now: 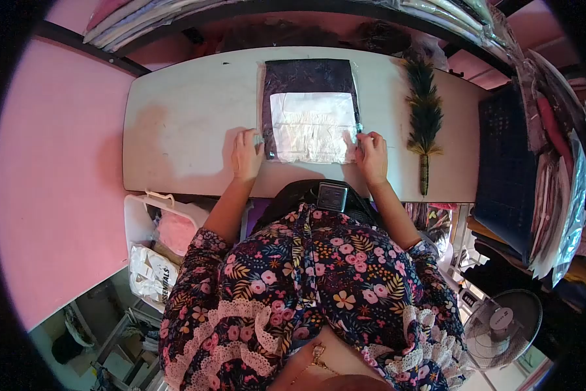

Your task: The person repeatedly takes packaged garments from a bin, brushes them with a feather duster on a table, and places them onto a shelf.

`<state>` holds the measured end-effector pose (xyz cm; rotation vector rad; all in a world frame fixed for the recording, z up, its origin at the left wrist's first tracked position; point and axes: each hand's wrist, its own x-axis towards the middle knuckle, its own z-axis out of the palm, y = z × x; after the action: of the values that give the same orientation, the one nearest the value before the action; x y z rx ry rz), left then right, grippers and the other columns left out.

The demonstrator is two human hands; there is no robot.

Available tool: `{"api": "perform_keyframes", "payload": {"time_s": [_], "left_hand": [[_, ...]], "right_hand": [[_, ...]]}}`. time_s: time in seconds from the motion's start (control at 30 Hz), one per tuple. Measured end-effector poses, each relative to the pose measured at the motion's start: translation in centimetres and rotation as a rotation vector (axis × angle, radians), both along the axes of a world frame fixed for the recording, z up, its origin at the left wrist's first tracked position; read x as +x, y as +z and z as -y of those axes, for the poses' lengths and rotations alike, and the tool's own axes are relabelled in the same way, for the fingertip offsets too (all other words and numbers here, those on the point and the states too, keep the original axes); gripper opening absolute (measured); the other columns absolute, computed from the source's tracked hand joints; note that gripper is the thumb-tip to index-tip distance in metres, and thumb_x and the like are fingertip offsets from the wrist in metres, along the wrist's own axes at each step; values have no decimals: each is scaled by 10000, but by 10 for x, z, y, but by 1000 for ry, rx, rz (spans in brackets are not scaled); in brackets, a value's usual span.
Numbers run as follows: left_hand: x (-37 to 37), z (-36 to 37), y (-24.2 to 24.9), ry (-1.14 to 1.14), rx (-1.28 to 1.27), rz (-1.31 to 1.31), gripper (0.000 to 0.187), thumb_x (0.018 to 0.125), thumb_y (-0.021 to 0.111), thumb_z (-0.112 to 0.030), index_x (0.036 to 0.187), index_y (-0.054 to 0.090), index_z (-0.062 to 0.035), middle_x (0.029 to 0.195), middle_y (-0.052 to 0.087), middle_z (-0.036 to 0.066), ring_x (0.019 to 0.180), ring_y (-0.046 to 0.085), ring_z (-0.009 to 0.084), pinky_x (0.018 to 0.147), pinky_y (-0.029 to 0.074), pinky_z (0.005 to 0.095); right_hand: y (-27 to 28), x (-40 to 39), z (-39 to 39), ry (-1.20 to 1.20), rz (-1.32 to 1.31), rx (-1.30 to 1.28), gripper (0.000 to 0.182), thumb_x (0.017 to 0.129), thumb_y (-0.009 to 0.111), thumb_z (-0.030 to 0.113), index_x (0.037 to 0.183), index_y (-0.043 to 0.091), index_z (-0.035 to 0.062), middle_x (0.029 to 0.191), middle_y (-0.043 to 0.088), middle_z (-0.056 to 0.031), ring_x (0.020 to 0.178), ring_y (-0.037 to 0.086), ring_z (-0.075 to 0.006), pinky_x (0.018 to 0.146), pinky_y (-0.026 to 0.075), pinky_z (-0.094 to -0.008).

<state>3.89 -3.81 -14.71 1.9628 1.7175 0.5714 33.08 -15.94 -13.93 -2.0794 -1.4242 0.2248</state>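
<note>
I find the left hand (247,155) and right hand (372,156) curled at the near left and right edges of a film-wrapped packet (314,111), flat on the table (195,98); whether pinching, I cannot tell. I judge it light, soft, slippery (it looks creased), best held by both sides.

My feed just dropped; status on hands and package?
Left hand, right hand at opposite sides of plastic-wrapped package; grip unclear. Package flat on table. Feather duster to the right, clear.
</note>
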Motion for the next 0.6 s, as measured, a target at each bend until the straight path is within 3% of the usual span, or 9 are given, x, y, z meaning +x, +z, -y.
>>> {"api": "perform_keyframes", "payload": {"time_s": [0.03,0.07,0.1,0.17,0.2,0.27,0.4,0.5,0.6], "left_hand": [[-4,-3,6,-277,203,-110,268,844,527,-106,1110,558,-108,1129,557,70,1002,552,235,859,437,358],[-8,-6,10,-554,406,-220,332,833,524,-113,1165,524,-127,1202,514,56,1093,507,236,925,403,382],[-11,-11,10,-553,408,-220,332,833,524,-113,1165,524,-127,1202,514,56,1093,507,236,925,403,382],[-20,-23,11,-915,338,-337,417,812,505,-122,1228,496,-143,1256,493,38,1211,419,209,1018,314,418],[-28,-26,8,-915,339,-338,417,812,505,-122,1228,496,-143,1256,493,38,1211,419,209,1018,314,418],[-43,-30,0,-1000,332,-424,601,717,572,-121,1302,443,-154,1342,442,10,1260,385,204,1056,262,452],[-49,-23,17,-1014,203,-455,681,684,594,-122,1338,407,-154,1392,396,12,1280,366,202,1069,234,458],[-51,-19,32,-1018,105,-394,718,663,610,-128,1348,394,-145,1393,396,21,1279,371,202,1070,218,472],[-55,-11,37,-995,160,-290,674,699,601,-132,1344,403,-127,1379,417,40,1267,390,212,1061,237,445]], "right_hand": [[0,1,0,117,249,140,239,738,597,84,968,593,149,1015,575,-82,913,544,-292,745,438,-409],[-8,6,2,201,316,124,270,706,617,114,973,600,152,1142,504,-64,1024,448,-299,849,375,-416],[-10,10,3,201,316,126,270,706,617,114,973,600,152,1142,504,-64,1024,448,-299,849,375,-416],[-13,20,5,436,426,80,344,675,656,180,1011,600,133,1130,520,-45,1035,457,-293,875,368,-418],[-8,23,7,437,427,82,344,675,656,180,1011,600,133,1130,520,-45,1035,457,-293,875,368,-418],[7,26,15,588,248,87,424,644,683,224,1047,597,126,1153,518,-17,1070,451,-284,905,362,-417],[12,29,19,628,259,38,469,637,697,229,1086,589,147,1150,528,-12,1094,451,-274,926,358,-420],[6,30,12,654,289,108,377,662,682,199,1027,610,131,1075,570,-19,1072,476,-266,913,373,-410],[8,25,7,528,26,154,155,708,653,156,845,640,83,904,617,-60,986,531,-267,871,402,-398]]}}
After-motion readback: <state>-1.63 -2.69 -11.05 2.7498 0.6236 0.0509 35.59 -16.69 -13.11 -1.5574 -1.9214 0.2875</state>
